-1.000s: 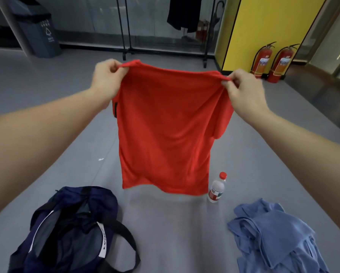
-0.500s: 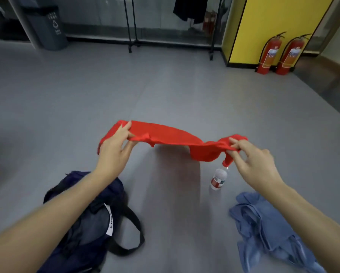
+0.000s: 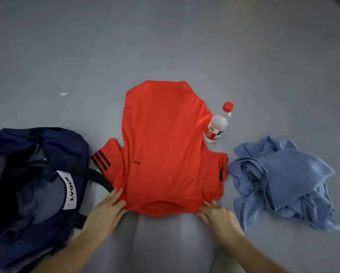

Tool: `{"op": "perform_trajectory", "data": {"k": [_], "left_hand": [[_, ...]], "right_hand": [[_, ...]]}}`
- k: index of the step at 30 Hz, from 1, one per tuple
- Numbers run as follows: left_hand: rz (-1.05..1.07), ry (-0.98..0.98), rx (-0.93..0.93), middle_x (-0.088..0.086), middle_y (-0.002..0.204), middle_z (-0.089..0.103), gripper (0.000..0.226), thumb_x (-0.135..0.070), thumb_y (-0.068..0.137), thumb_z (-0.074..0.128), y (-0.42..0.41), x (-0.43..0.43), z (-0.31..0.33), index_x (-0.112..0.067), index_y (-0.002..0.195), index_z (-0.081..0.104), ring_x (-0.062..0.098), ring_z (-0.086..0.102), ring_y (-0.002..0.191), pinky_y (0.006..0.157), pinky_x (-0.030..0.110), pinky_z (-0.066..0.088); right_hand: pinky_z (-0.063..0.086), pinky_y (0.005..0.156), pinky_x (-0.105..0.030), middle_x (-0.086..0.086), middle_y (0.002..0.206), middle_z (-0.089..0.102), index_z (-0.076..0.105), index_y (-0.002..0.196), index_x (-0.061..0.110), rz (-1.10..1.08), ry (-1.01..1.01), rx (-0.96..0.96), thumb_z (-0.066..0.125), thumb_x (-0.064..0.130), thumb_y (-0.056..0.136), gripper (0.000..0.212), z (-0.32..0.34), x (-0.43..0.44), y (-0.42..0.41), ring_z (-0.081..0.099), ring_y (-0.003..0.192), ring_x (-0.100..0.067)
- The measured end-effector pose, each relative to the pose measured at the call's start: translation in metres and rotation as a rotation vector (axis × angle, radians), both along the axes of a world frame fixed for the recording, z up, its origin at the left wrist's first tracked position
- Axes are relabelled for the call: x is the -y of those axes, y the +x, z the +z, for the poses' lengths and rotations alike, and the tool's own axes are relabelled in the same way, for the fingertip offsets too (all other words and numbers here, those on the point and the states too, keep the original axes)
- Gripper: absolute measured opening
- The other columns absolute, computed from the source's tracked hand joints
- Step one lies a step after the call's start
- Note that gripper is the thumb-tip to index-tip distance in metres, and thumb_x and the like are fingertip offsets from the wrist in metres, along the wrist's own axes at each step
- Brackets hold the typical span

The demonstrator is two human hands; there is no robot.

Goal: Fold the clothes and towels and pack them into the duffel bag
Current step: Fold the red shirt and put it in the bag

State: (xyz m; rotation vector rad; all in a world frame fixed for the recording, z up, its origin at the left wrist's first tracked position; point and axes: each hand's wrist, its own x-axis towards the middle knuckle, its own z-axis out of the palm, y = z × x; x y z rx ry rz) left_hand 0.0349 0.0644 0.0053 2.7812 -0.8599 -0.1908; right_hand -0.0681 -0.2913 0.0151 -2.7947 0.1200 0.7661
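The red shirt (image 3: 165, 146) lies spread flat on the grey floor, collar toward me and hem away, with black stripes on its sleeves. My left hand (image 3: 108, 209) pinches its left shoulder corner next to the collar. My right hand (image 3: 217, 214) pinches the right shoulder corner. The navy duffel bag (image 3: 33, 186) lies open at the left, its black strap reaching under the shirt's left sleeve. A crumpled pile of blue clothes (image 3: 283, 180) lies at the right, touching the right sleeve.
A clear water bottle (image 3: 218, 124) with a red cap stands against the shirt's right edge. Grey floor stretches beyond the shirt's hem. A small white scrap (image 3: 64, 94) lies on the floor at the far left.
Both hands have brought the red shirt down from the air and laid it flat on the floor. My view has tipped down toward the floor.
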Motion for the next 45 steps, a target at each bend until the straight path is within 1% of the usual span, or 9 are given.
{"op": "perform_trajectory", "data": {"k": [7, 11, 14, 20, 26, 30, 34, 40, 45], "left_hand": [[-0.038, 0.217, -0.070, 0.018, 0.110, 0.074, 0.083, -0.045, 0.108, 0.006, -0.057, -0.026, -0.040, -0.025, 0.086, 0.084, 0.036, 0.075, 0.090, 0.064, 0.040, 0.063], [0.007, 0.361, -0.152, 0.015, 0.108, 0.074, 0.080, -0.072, 0.097, 0.017, -0.066, -0.020, -0.037, -0.028, 0.088, 0.082, 0.037, 0.069, 0.070, 0.057, 0.042, 0.055], [0.084, 0.345, -0.174, 0.002, 0.097, 0.062, 0.071, -0.085, 0.075, 0.042, -0.055, 0.010, -0.022, -0.027, 0.089, 0.079, 0.028, 0.061, 0.066, 0.055, 0.039, 0.053], [-0.015, 0.166, -0.154, 0.000, 0.104, 0.058, 0.040, -0.052, 0.093, 0.055, -0.011, 0.161, -0.001, -0.030, 0.126, 0.063, 0.026, 0.067, 0.087, 0.066, 0.039, 0.057], [-0.348, 0.125, -0.159, 0.005, 0.145, 0.039, 0.067, -0.019, 0.101, 0.047, 0.031, 0.301, -0.020, -0.029, 0.159, 0.016, 0.032, 0.055, 0.114, 0.091, 0.043, 0.050], [-0.337, 0.159, -0.210, 0.009, 0.152, 0.033, 0.073, -0.005, 0.094, 0.048, 0.062, 0.340, -0.033, -0.023, 0.159, 0.019, 0.039, 0.058, 0.114, 0.092, 0.047, 0.050], [-0.252, 0.019, -0.308, 0.011, 0.135, 0.045, 0.050, -0.026, 0.101, 0.052, 0.078, 0.355, -0.043, -0.023, 0.150, 0.039, 0.038, 0.059, 0.113, 0.089, 0.044, 0.049], [-0.110, -0.011, -0.320, 0.012, 0.117, 0.061, 0.043, -0.045, 0.094, 0.061, 0.068, 0.364, -0.046, -0.019, 0.126, 0.050, 0.039, 0.060, 0.107, 0.089, 0.044, 0.047], [0.013, -0.024, -0.373, 0.012, 0.116, 0.066, 0.032, -0.031, 0.089, 0.070, 0.065, 0.376, -0.045, -0.016, 0.115, 0.058, 0.037, 0.060, 0.110, 0.088, 0.041, 0.048]], "right_hand": [[0.059, 0.055, -0.031, 0.003, 0.098, 0.077, 0.078, 0.071, 0.037, 0.013, -0.028, 0.144, 0.098, 0.044, 0.042, 0.036, -0.020, -0.028, -0.051, 0.071, 0.069, -0.023], [0.057, 0.061, -0.025, 0.016, 0.092, 0.073, 0.078, 0.086, 0.038, 0.025, -0.008, 0.230, 0.069, 0.054, 0.080, 0.020, -0.015, -0.026, -0.054, 0.066, 0.076, -0.017], [0.054, 0.077, -0.034, 0.012, 0.104, 0.072, 0.071, 0.112, 0.033, -0.322, 0.118, 0.290, 0.052, 0.044, 0.098, 0.025, -0.014, 0.002, -0.025, 0.066, 0.095, -0.020], [0.043, 0.076, -0.037, -0.007, 0.106, 0.070, 0.057, 0.119, 0.014, -0.906, 0.165, 0.314, 0.058, 0.041, 0.096, 0.035, -0.029, 0.074, 0.037, 0.064, 0.102, -0.034], [0.052, 0.086, -0.044, -0.008, 0.117, 0.066, 0.056, 0.124, 0.022, -0.893, 0.094, 0.274, 0.059, 0.065, 0.085, 0.058, -0.042, 0.080, 0.047, 0.062, 0.109, -0.034], [0.048, 0.091, -0.040, -0.005, 0.126, 0.063, 0.055, 0.128, 0.022, -0.842, 0.057, 0.305, 0.056, 0.035, 0.095, 0.036, -0.052, 0.078, 0.045, 0.058, 0.116, -0.029], [0.052, 0.084, -0.039, -0.004, 0.110, 0.069, 0.061, 0.125, 0.025, -1.000, 0.148, 0.390, 0.049, 0.014, 0.095, 0.034, -0.049, 0.086, 0.034, 0.063, 0.101, -0.030], [0.044, 0.072, -0.028, 0.011, 0.082, 0.064, 0.069, 0.108, 0.029, -1.267, 0.292, 0.466, 0.055, 0.016, 0.096, 0.023, -0.052, 0.097, -0.005, 0.059, 0.080, -0.014], [0.035, 0.057, -0.024, 0.009, 0.071, 0.059, 0.060, 0.080, 0.024, -1.299, 0.344, 0.465, 0.063, 0.021, 0.093, 0.013, -0.057, 0.097, -0.008, 0.055, 0.068, -0.012]]}}
